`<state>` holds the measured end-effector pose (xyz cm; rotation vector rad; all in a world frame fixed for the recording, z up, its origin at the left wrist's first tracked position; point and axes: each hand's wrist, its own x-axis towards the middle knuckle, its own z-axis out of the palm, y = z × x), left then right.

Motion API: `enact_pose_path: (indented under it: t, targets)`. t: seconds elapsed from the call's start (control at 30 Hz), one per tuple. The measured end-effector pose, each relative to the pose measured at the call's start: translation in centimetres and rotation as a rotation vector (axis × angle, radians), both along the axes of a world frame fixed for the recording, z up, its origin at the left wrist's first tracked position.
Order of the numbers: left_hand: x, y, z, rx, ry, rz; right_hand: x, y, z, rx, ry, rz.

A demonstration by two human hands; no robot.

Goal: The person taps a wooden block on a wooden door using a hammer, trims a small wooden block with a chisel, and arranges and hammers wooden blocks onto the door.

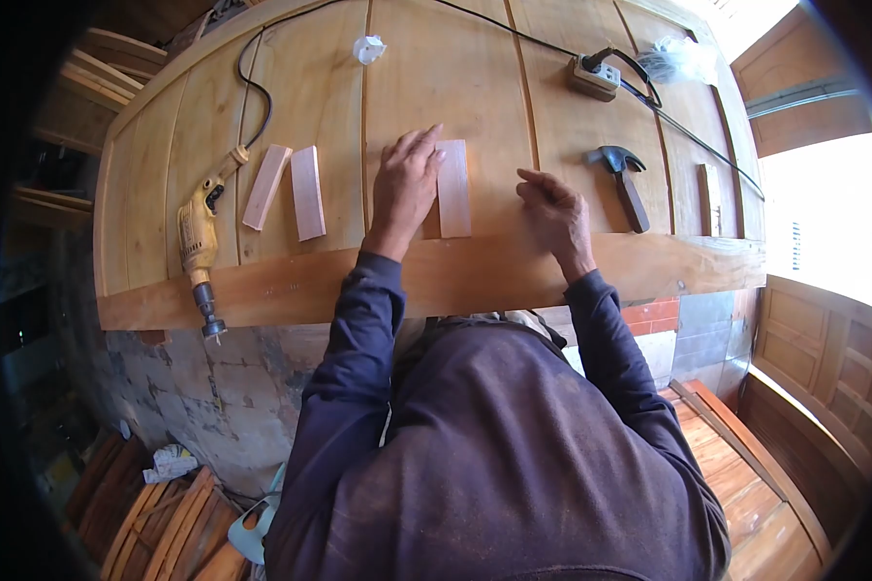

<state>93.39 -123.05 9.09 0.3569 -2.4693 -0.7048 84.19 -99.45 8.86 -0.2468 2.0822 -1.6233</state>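
My left hand [406, 189] is beside a pale rectangular wood piece [453, 191], its outstretched fingers touching or just over the upper left edge. To the right, my right hand [558, 218] hovers above the wooden panel [475, 87], fingers loosely bent and somewhat blurred, with nothing visible in them. Two more pale wood pieces, one tilted [266, 189] and one nearly straight [307, 194], lie left of my left hand. A claw hammer [626, 189] with a dark handle rests right of my right hand.
A yellow power drill [200, 232] lies at the left, its bit past the panel's front edge. Its black cord crosses the back towards a socket block [594, 77]. A small white object [368, 49], a clear plastic bag [678, 60] and a narrow wood strip [710, 200] are also on the panel.
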Motion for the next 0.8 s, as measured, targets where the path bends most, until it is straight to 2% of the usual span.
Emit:
enact_pose_path:
  t: [0.1,0.2,0.5,0.63,0.8]
  targets:
    - [-0.9,0.6,0.4,-0.119,-0.162,0.001,0.5,-0.5,-0.4,0.001,0.261,0.101]
    - [-0.7,0.8,-0.9,-0.109,-0.152,-0.011,1.2,-0.9,0.6,0.083,0.351,0.143]
    - [-0.3,1.1,-1.1,-0.097,-0.202,0.015,0.7,-0.1,0.8,0.077,0.388,0.096]
    - [-0.3,2.0,-0.6,0.002,-0.103,0.099,-0.2,-1.7,0.9,0.039,0.373,0.144]
    - [-0.2,2.2,-0.6,-0.047,-0.179,0.155,-3.0,-5.6,0.4,0.086,0.503,0.25]
